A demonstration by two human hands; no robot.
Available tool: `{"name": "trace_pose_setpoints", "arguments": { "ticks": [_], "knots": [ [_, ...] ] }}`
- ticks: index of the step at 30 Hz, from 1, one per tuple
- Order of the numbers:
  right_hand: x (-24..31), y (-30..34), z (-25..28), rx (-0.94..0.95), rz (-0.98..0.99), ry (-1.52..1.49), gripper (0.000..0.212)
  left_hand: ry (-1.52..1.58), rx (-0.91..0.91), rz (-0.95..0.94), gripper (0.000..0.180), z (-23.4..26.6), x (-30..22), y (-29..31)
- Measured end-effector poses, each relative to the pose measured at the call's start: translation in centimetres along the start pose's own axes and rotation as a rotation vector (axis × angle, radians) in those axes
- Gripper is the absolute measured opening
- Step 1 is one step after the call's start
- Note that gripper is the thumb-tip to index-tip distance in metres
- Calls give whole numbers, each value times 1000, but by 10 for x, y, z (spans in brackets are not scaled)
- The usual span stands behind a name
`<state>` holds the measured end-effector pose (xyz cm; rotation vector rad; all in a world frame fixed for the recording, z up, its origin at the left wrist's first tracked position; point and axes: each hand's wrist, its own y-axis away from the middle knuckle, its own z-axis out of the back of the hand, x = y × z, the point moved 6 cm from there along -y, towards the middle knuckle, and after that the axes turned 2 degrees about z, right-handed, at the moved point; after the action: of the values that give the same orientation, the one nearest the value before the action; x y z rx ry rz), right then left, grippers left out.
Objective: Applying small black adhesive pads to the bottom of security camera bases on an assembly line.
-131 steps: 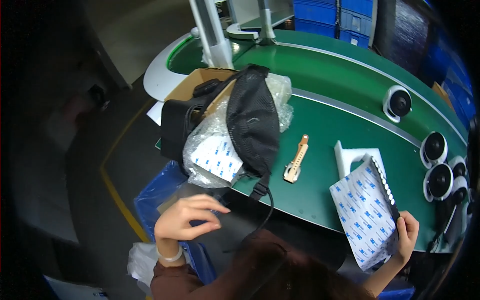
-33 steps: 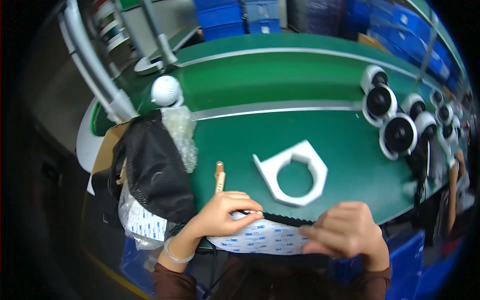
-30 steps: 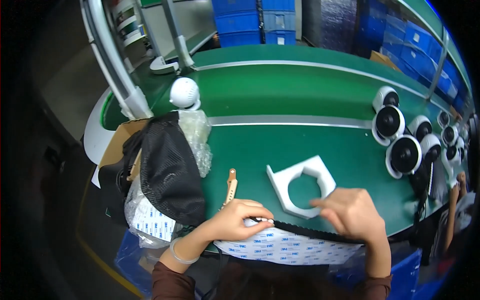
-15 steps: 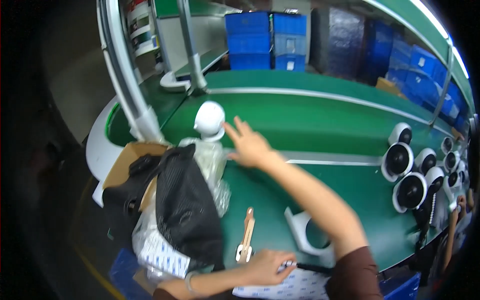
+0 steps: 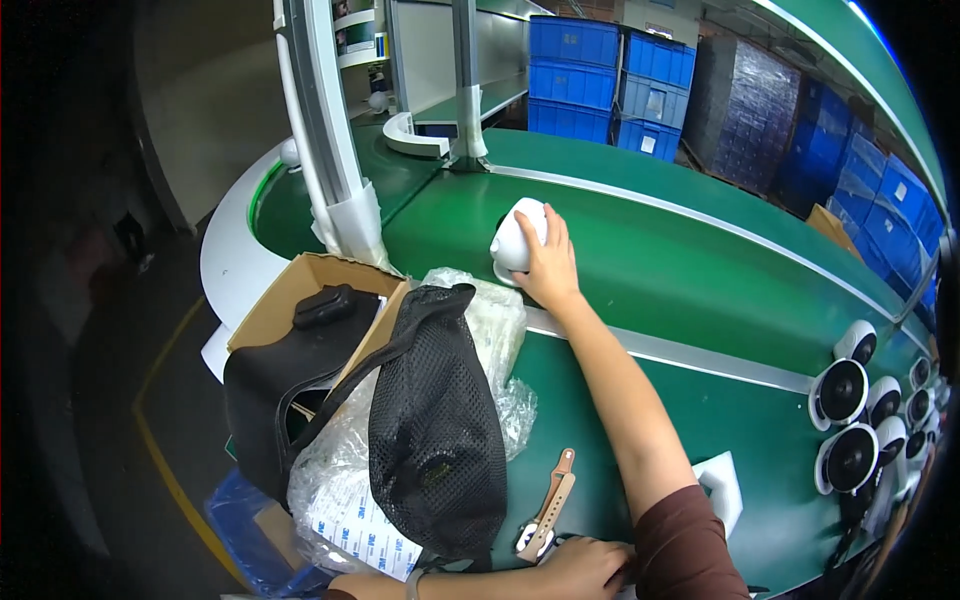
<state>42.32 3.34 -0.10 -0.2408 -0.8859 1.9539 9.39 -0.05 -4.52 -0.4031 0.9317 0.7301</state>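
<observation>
At arm's length on the green surface, my right hand (image 5: 550, 262) has its fingers wrapped round a white rounded device (image 5: 513, 240) on a small base. My left hand (image 5: 592, 566) is curled at the lower edge, partly covered by my right sleeve. What its fingers hold, if anything, is hidden. Beside that hand lies a watch with a tan strap (image 5: 548, 508), flat on the green worktop. A white frame-like part (image 5: 722, 490) shows past my right forearm.
Several white devices with round black fronts (image 5: 852, 456) stand at the right. To the left are an open cardboard box (image 5: 268, 305), a black mesh bag (image 5: 437, 430) and clear plastic wrap (image 5: 325, 480). A metal post (image 5: 330, 120) rises behind them. Blue crates (image 5: 570, 85) are stacked beyond.
My right hand has gone from open beside the white rounded device to closed round it. The device is now tilted. My view has shifted, and my left hand sits lower in it.
</observation>
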Motion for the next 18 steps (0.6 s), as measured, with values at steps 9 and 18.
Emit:
{"name": "trace_pose_setpoints", "arguments": {
  "ticks": [9,18],
  "knots": [
    [-30,51,135,246,-483,-714,96,-143,-38,-190,14,4,-9,3],
    [-53,240,270,511,-838,-865,60,-246,-280,-334,8,24,-56,14]
  ]
}}
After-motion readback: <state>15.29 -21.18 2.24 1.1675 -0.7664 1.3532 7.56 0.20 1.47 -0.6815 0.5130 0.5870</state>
